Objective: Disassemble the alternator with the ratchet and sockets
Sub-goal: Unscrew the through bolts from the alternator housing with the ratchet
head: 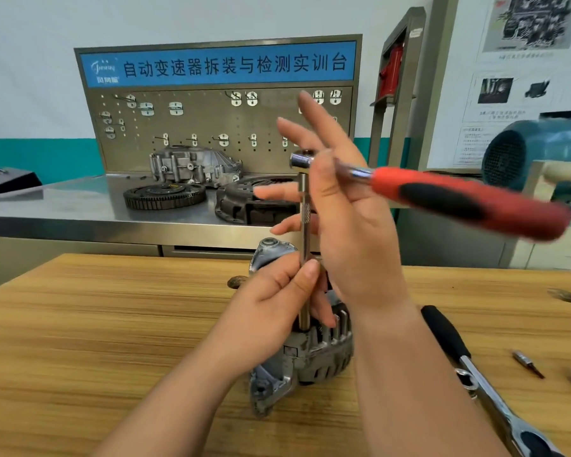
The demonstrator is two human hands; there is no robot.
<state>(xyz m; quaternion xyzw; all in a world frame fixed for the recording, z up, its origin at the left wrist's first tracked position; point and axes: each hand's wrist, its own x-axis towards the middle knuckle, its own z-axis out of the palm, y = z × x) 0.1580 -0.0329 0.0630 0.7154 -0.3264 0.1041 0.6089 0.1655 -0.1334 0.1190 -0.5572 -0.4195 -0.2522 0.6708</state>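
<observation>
The grey alternator (314, 354) stands on the wooden table (80, 324), in the middle. A steel extension bar (305, 206) rises upright from its top. My left hand (271, 298) pinches the bar's lower part between thumb and fingers, just above the alternator. A ratchet with a red and black handle (459, 196) sits on the bar's top, its handle pointing right and blurred. My right hand (353, 219) is at the ratchet's head, thumb hooked over the neck and fingers spread straight. Where the bar meets the alternator is hidden behind my left hand.
A second ratchet with a black handle (485, 387) lies on the table at the right, with a small bit (528, 363) beside it. Behind the table, a steel bench (63, 206) holds a flywheel (165, 196), a clutch cover (251, 202) and a pegboard (218, 127).
</observation>
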